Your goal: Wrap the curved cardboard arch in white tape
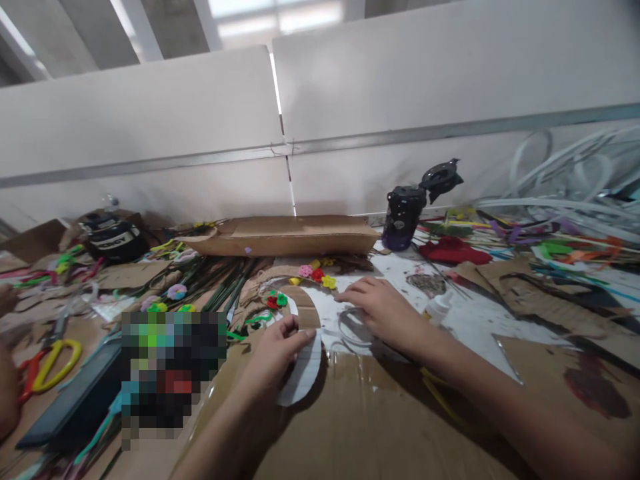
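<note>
My left hand (pixel 277 353) pinches a curved cardboard strip (pixel 309 312), whose lower end is white, lined paper (pixel 304 373). My right hand (pixel 383 310) reaches over the white tabletop with its fingers stretched out and nothing visible in them. Beneath its palm lies a pale, clear ring (pixel 350 328), partly covered by the hand. Just beyond the fingertips are small pink, red and yellow pipe-cleaner flowers (pixel 317 273) on a brown paper band. Red and green flowers (pixel 277 300) sit by the left hand.
A long cardboard tray (pixel 295 245) stands against the wall. An open dark bottle (pixel 401 217), a white glue bottle (pixel 439 305) and red cloth (pixel 455 251) are at right. Scissors (pixel 53 367), a black jar (pixel 114 237) and another person's arm (pixel 6 393) are at left. A cardboard sheet (pixel 360 420) lies in front.
</note>
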